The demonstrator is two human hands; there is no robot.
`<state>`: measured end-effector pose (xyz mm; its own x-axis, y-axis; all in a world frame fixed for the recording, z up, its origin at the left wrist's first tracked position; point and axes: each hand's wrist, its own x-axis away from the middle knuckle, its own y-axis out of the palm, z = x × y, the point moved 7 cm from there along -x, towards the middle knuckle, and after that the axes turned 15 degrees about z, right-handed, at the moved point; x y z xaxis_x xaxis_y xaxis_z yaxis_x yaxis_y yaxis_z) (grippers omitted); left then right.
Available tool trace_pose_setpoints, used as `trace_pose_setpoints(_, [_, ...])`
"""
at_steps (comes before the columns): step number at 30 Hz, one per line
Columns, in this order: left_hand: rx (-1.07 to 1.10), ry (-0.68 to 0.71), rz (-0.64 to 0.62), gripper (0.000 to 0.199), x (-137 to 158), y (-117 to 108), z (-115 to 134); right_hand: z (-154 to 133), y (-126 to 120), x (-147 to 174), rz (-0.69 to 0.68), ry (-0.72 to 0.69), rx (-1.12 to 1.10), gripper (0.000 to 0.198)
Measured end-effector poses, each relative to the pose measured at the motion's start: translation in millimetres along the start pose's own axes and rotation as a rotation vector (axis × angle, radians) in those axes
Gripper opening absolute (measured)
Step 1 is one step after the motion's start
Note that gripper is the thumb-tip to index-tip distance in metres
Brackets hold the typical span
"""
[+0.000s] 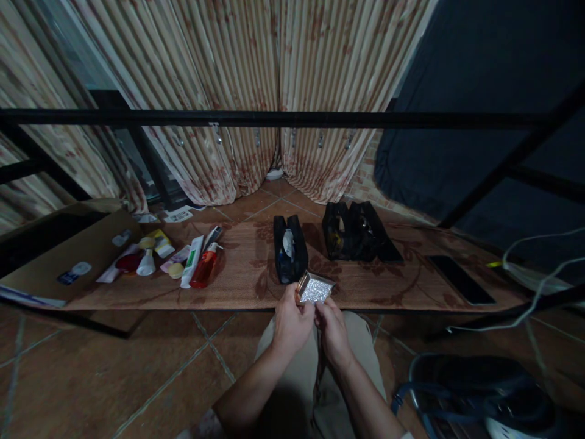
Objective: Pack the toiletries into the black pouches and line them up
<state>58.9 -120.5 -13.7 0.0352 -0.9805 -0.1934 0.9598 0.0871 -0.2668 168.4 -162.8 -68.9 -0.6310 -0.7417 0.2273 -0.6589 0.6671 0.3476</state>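
My left hand (295, 323) and my right hand (332, 329) are closed on a small flat case with silver glitter (316, 289). It has a shiny gold-coloured edge on the left. The case is held over the front edge of the bench, above my lap; its exact kind cannot be made out. Just beyond it a black pouch (284, 268) lies open, with a whitish item (288, 244) inside. To the right of that pouch stands a larger open black bag (354, 244) holding several dark, indistinct things.
A red pump bottle (204, 267), a white and green tube (192, 261) and several small toiletries lie at the left, beside a cardboard box (91, 256). A black phone (460, 279) and a white cable (539, 296) are at the right. A black bar (292, 119) crosses beyond the bench.
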Motion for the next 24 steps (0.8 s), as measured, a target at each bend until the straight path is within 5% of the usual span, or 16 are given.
trace_pose_setpoints(24, [0.000,0.012,-0.020,0.030,1.0,1.1,-0.7,-2.5,-1.2,1.5,0.012,-0.019,0.035,0.021])
